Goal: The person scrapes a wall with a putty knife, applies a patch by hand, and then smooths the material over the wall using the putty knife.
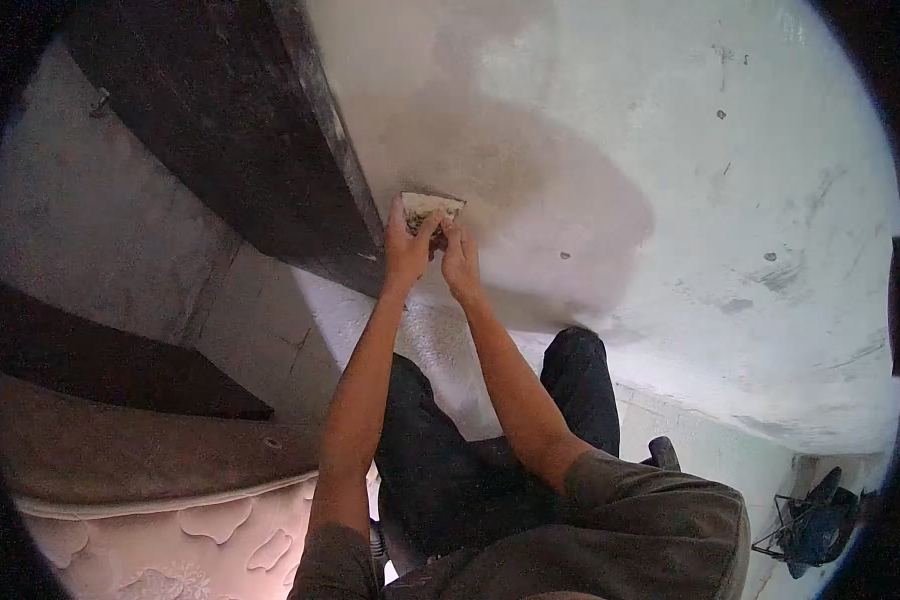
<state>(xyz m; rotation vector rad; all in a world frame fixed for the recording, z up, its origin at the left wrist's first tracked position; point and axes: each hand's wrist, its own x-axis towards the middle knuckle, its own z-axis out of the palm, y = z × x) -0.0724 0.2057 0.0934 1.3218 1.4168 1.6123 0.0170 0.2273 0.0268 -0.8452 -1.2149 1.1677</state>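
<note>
Close against the wall, both hands meet at a small pale square piece [422,203] with dark, uneven specks on its lower part. My left hand [407,252] grips its left side, the thumb lying across the front. At the lower right corner, the fingers of my right hand [459,262] are pressed together, touching the speckled area. What they pinch there is too small to make out. Around the piece, the pale wall [690,200] carries a large brownish damp-looking patch [560,190].
A dark wooden panel [220,110] stands close on the left. Below it are a dark board [100,345] and a pink patterned mattress [210,535]. My knees [577,365] are bent near the wall. A dark object with thin bars [815,525] lies at lower right.
</note>
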